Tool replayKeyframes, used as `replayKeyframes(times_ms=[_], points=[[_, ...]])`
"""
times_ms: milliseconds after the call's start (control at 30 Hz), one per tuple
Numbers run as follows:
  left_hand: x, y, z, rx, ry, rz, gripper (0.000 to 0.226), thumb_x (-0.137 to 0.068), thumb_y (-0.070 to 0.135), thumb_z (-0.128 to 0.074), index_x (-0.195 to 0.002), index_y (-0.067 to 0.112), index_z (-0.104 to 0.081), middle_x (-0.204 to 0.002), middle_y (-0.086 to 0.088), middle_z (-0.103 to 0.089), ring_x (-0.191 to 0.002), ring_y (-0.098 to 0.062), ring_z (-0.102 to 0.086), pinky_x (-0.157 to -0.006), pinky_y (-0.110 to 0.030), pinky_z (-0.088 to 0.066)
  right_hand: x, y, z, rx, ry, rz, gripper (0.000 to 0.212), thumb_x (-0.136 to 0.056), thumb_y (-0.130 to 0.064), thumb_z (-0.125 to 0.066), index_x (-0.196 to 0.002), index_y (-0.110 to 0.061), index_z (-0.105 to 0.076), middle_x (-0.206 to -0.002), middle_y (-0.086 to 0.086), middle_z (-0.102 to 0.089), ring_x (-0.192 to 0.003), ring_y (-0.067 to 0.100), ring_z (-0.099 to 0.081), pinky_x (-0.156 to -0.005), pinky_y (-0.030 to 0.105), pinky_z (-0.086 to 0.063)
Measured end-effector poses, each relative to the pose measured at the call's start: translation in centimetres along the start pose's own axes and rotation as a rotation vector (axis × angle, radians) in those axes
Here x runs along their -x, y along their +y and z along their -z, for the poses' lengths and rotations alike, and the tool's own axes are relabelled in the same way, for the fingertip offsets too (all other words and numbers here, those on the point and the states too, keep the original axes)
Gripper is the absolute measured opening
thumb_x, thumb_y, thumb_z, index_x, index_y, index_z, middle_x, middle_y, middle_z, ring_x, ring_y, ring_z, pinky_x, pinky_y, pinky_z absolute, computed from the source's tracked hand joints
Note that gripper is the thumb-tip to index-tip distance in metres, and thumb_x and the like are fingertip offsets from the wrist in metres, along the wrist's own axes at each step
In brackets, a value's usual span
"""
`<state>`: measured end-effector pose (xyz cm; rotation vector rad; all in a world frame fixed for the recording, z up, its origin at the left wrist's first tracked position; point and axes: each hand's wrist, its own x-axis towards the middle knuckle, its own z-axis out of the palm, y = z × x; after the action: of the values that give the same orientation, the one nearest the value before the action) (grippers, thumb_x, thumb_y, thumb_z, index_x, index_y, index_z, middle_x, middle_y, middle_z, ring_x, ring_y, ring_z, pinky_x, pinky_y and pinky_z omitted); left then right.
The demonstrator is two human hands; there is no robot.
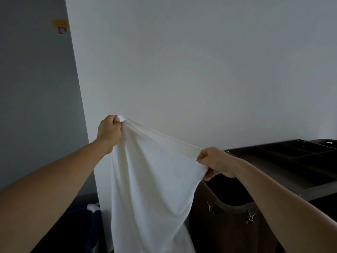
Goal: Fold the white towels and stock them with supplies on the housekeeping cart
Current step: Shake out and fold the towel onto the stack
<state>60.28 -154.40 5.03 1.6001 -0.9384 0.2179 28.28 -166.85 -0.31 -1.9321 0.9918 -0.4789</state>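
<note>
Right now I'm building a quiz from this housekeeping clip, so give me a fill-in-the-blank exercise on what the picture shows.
1. Both hands hold up a ____ towel by its top edge.
2. The left hand is held ____ than the right hand.
3. The dark cart with the divided top tray stands on the person's ____ side.
4. Behind the towel is a plain pale ____.

Missing words: white; higher; right; wall

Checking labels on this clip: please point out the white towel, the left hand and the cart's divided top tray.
white towel point(149, 189): head view, middle of the hanging cloth.
left hand point(109, 133): head view, back of the fist gripping a top corner.
divided top tray point(299, 157): head view, a dark divider between compartments.
</note>
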Motion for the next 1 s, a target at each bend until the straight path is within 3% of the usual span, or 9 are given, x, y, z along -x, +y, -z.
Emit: replayKeyframes(times_ms=[100,200,333,400,500,633,733,900,1000], points=[[-0.5,-0.6,0.6,-0.004,-0.004,-0.012,0.015,-0.102,0.027,-0.048,-0.099,0.017,-0.058,-0.087,0.010,-0.054,-0.091,-0.020,-0.052,-0.074,-0.035,-0.042,-0.6,0.8,-0.3,-0.115,0.204,0.058,0.017,-0.096,-0.008,-0.054,-0.082,-0.007,-0.063,-0.082,0.013,-0.067,-0.052,0.026,-0.069,-0.053,0.030,-0.057],[-0.5,-0.6,0.5,-0.005,-0.014,-0.011,0.020,-0.102,0.030,-0.048,-0.103,0.015,-0.060,-0.088,0.013,-0.053,-0.092,-0.020,-0.052,-0.072,-0.032,-0.042,-1.1,1.3,-0.3,0.259,0.363,0.162,0.014,-0.090,-0.014,-0.056,-0.079,-0.016,-0.064,-0.078,0.002,-0.067,-0.058,0.022,-0.069,-0.048,0.026,-0.051],[0.3,-0.4,-0.2,-0.052,-0.038,-0.054,0.016,-0.103,0.028,-0.047,-0.103,0.018,-0.059,-0.097,0.005,-0.058,-0.090,-0.018,-0.052,-0.062,-0.021,-0.037,-1.0,0.6,0.2,0.818,0.180,0.116,0.005,-0.079,-0.025,-0.064,-0.079,-0.020,-0.065,-0.083,-0.004,-0.067,-0.077,0.017,-0.063,-0.063,0.028,-0.049],[0.9,-0.2,-0.9,-0.069,-0.070,-0.089,0.017,-0.104,0.027,-0.046,-0.105,0.017,-0.060,-0.100,0.004,-0.059,-0.089,-0.017,-0.052,-0.061,-0.019,-0.035,-0.8,0.1,-0.2,0.998,0.045,0.049,0.007,-0.074,-0.022,-0.062,-0.071,-0.017,-0.058,-0.073,-0.001,-0.064,-0.066,0.017,-0.061,-0.056,0.026,-0.047],[1.2,0.0,-1.7,-0.069,-0.073,-0.099,0.020,-0.104,0.025,-0.046,-0.107,0.013,-0.061,-0.099,0.002,-0.060,-0.086,-0.017,-0.052,-0.060,-0.021,-0.036,-0.9,-0.2,-0.9,1.114,0.022,0.051,0.013,-0.076,-0.024,-0.059,-0.069,-0.018,-0.049,-0.070,-0.003,-0.058,-0.061,0.013,-0.054,-0.049,0.024,-0.037],[0.3,-1.6,-0.9,-0.072,-0.006,-0.052,0.022,-0.103,0.024,-0.045,-0.109,0.009,-0.061,-0.101,0.000,-0.058,-0.091,-0.020,-0.052,-0.064,-0.027,-0.039,-1.1,0.1,0.1,0.587,0.174,0.039,0.033,-0.091,-0.029,-0.054,-0.065,-0.010,-0.057,-0.051,-0.001,-0.059,-0.049,0.017,-0.052,-0.051,0.025,-0.040],[-0.4,-3.3,-0.2,-0.003,0.004,-0.003,0.020,-0.102,0.026,-0.048,-0.111,0.014,-0.061,-0.105,0.003,-0.057,-0.097,-0.020,-0.053,-0.079,-0.033,-0.041,-0.5,0.9,1.0,0.081,0.126,-0.069,0.023,-0.094,-0.016,-0.057,-0.079,0.001,-0.062,-0.051,0.007,-0.064,-0.044,0.017,-0.053,-0.046,0.025,-0.044],[-1.3,-4.0,-0.3,0.064,0.007,0.033,0.012,-0.100,0.031,-0.052,-0.101,0.022,-0.059,-0.099,0.010,-0.058,-0.096,-0.018,-0.054,-0.080,-0.033,-0.042,-0.3,1.9,0.6,-0.020,0.058,0.011,0.008,-0.089,0.001,-0.065,-0.087,0.000,-0.057,-0.067,0.017,-0.072,-0.050,0.022,-0.063,-0.048,0.026,-0.050],[-1.8,-4.5,-0.1,0.056,-0.010,0.020,0.014,-0.100,0.037,-0.053,-0.102,0.025,-0.060,-0.096,0.013,-0.058,-0.095,-0.017,-0.055,-0.079,-0.032,-0.043,-0.1,2.8,0.8,-0.084,-0.005,0.124,0.022,-0.089,0.004,-0.066,-0.102,-0.003,-0.050,-0.078,0.017,-0.072,-0.063,0.031,-0.071,-0.053,0.028,-0.054]])
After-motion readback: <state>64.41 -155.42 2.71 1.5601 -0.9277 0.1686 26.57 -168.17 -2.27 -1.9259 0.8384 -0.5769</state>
